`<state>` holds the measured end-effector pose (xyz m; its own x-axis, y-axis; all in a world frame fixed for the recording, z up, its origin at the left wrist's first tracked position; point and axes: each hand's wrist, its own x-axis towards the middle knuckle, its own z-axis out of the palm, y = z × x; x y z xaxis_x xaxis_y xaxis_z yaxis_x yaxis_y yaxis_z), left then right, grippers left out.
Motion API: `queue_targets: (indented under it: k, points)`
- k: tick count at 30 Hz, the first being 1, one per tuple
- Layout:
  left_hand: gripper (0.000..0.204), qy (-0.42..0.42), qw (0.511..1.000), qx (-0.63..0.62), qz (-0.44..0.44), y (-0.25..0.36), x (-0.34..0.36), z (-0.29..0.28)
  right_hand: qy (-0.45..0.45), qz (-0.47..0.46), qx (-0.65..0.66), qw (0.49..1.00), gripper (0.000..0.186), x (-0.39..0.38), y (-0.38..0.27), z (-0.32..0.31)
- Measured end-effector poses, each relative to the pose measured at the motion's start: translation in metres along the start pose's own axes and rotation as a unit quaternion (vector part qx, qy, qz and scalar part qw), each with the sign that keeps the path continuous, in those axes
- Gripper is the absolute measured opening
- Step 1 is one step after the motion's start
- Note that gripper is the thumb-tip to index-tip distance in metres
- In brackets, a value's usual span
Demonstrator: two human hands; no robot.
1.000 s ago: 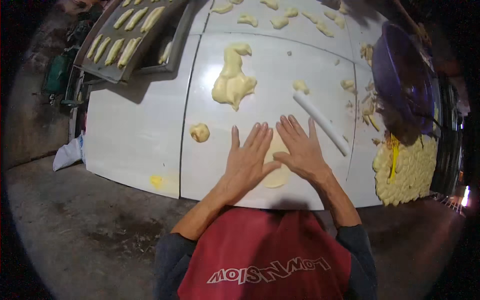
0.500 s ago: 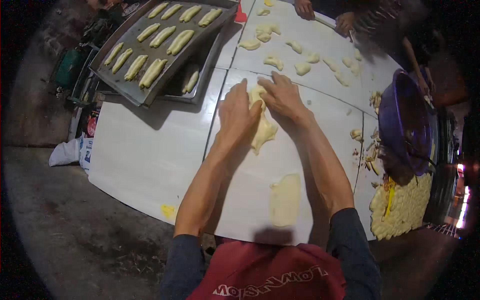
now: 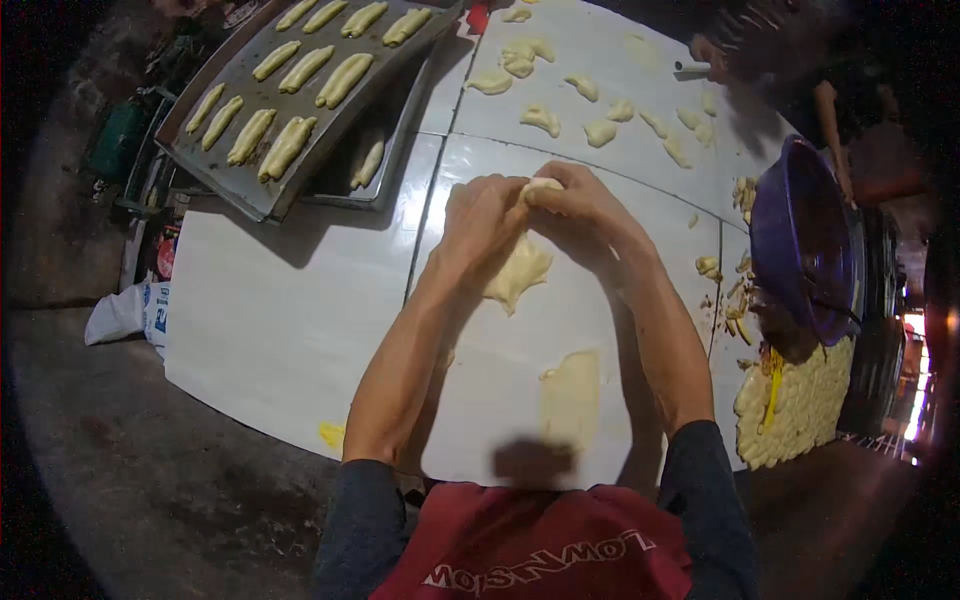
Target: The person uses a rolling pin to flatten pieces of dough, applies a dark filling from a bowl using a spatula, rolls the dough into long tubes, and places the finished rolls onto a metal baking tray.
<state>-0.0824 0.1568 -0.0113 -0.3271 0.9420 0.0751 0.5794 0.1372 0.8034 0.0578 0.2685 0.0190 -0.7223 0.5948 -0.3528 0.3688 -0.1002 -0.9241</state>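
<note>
Both my hands are together over a piece of pale dough (image 3: 520, 272) on the white table (image 3: 300, 330). My left hand (image 3: 482, 215) has its fingers curled on the dough's far part. My right hand (image 3: 578, 205) pinches the rolled far end between thumb and fingers. The near part of that dough lies flat, narrowing to a ragged point toward me. Closer to my body rests a thin, flat dough strip (image 3: 570, 400), touched by neither hand. My fingers hide some of the roll.
At the far left, a metal tray (image 3: 220, 180) of shaped dough rolls sits tilted over another tray. Several loose dough pieces (image 3: 600, 133) lie beyond my hands. A purple basin (image 3: 785, 235) and a lumpy dough slab (image 3: 800, 410) stand right. Across, another person's hand (image 3: 708, 50) is near a rod (image 3: 692, 68).
My fingers, stretched out over the dough before, are now bent in around its far end, which is lifted and rolled. The other person's hands and rod have shifted right.
</note>
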Motion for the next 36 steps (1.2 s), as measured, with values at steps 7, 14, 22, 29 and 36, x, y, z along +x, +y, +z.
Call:
queue_targets:
  k: [7,14,22,29,36]
  points:
    - [0.033,0.094,0.954,0.275,0.07,-0.041,0.013,0.035,-0.013,-0.16,0.193,0.968,0.023,-0.062,0.0,-0.078]
    - [0.074,-0.028,0.99,0.134,0.039,-0.062,0.024,0.025,0.113,-0.099,-0.075,0.986,0.027,-0.235,0.045,-0.102]
    - [0.049,0.045,0.988,0.072,0.126,0.044,-0.096,0.07,0.032,0.016,-0.261,0.965,0.032,-0.322,0.121,-0.065]
    - [0.039,-0.107,0.972,0.137,0.158,0.124,-0.22,0.134,0.107,-0.106,-0.37,0.917,0.041,-0.336,0.135,-0.081]
    - [0.041,-0.046,0.977,0.154,0.136,0.149,-0.259,0.169,0.052,-0.108,-0.171,0.978,0.029,-0.332,0.152,-0.087]
